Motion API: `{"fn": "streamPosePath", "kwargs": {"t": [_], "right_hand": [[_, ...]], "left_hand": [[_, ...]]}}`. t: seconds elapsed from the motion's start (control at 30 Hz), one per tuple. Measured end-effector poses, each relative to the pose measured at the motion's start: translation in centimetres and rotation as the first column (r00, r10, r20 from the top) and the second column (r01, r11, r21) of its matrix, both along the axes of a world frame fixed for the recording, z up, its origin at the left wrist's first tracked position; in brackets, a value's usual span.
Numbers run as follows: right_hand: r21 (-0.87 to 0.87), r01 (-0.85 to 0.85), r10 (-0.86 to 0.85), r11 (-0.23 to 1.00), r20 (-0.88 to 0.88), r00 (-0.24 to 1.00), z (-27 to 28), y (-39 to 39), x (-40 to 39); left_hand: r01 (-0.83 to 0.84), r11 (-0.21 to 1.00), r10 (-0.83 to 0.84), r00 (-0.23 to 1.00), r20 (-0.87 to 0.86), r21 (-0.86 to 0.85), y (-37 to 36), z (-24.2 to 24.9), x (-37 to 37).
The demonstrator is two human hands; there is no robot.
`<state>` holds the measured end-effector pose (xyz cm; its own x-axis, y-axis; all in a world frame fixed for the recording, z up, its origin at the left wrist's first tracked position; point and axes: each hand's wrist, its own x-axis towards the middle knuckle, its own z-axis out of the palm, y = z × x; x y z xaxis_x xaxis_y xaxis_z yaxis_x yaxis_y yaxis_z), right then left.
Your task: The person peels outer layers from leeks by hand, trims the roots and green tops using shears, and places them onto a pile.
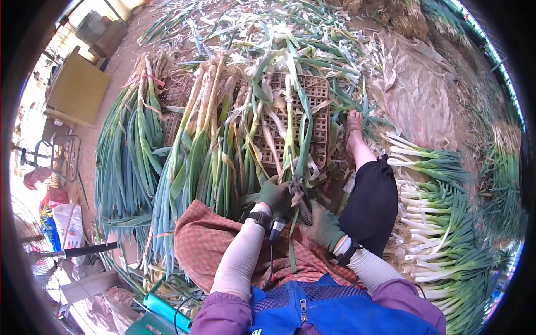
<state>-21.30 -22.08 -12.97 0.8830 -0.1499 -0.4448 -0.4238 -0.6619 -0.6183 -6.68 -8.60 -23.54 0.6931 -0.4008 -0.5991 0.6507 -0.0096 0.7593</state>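
My left hand (274, 195), in a green glove, is closed around the leafy part of a long green onion (289, 120). Its pale end points away from me and a leaf hangs down below my hand. Close beside it, my right hand (323, 228), also gloved, is closed on a dark metal tool (300, 196) that looks like pruning shears. The tool's upper end lies against the green leaves; its exact shape is partly hidden. Untrimmed green onions (215, 128) lie to the left of my hands, roots facing away, partly over a brown plastic crate (314, 92).
A tied green onion bundle (134, 139) lies farther left. Cleaned green onions (432, 223) are stacked in a row on my right. Peeled leaf scraps (245, 28) cover the ground ahead. A bare foot (354, 125) rests beside the crate. Checkered cloth (206, 240) covers my lap.
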Motion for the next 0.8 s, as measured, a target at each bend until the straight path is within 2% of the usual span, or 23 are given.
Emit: {"fn": "streamPosePath", "kwargs": {"t": [0.07,0.17,0.2,0.3,0.43,0.6,0.63,0.7,0.8], "right_hand": [[-0.052,0.013,-0.015,0.999,-0.038,0.999,-0.6,0.2,-0.5],[-0.135,-0.022,0.015,0.991,-0.048,0.999,-0.4,0.1,-0.1],[-0.168,-0.039,0.033,0.985,-0.039,0.999,-0.3,-0.3,0.7],[-0.133,-0.074,0.061,0.988,-0.103,0.993,0.7,-1.2,4.1],[-0.167,-0.007,-0.007,0.986,-0.086,0.996,0.2,-2.9,9.9],[-0.305,-0.057,0.028,0.951,-0.097,0.995,-0.4,-5.5,16.9],[-0.324,-0.070,0.040,0.943,-0.096,0.995,-0.2,-5.9,17.9],[-0.229,-0.019,-0.015,0.973,-0.148,0.989,1.2,-6.3,19.1],[-0.260,-0.114,0.078,0.959,-0.146,0.986,1.7,-6.1,18.8]], "left_hand": [[-0.067,0.993,0.063,0.997,-0.041,-0.094,0.2,0.6,-0.6],[0.019,0.999,-0.021,0.999,0.037,0.050,0.5,-0.4,0.0],[-0.001,1.000,0.001,1.000,0.025,0.024,0.4,-0.8,-0.1],[0.090,0.991,-0.091,0.996,0.002,0.103,0.3,-0.6,0.1],[0.077,0.993,-0.076,0.997,-0.007,0.086,0.3,0.3,-0.2],[0.020,1.000,-0.019,0.999,-0.034,0.008,-0.1,0.8,-1.0],[0.051,0.998,-0.049,0.998,-0.040,0.046,-0.1,1.4,-0.9],[0.112,0.986,-0.106,0.993,-0.056,0.121,-0.1,2.0,-0.7],[0.279,0.935,-0.294,0.955,0.035,0.221,0.4,1.3,-0.3]]}}
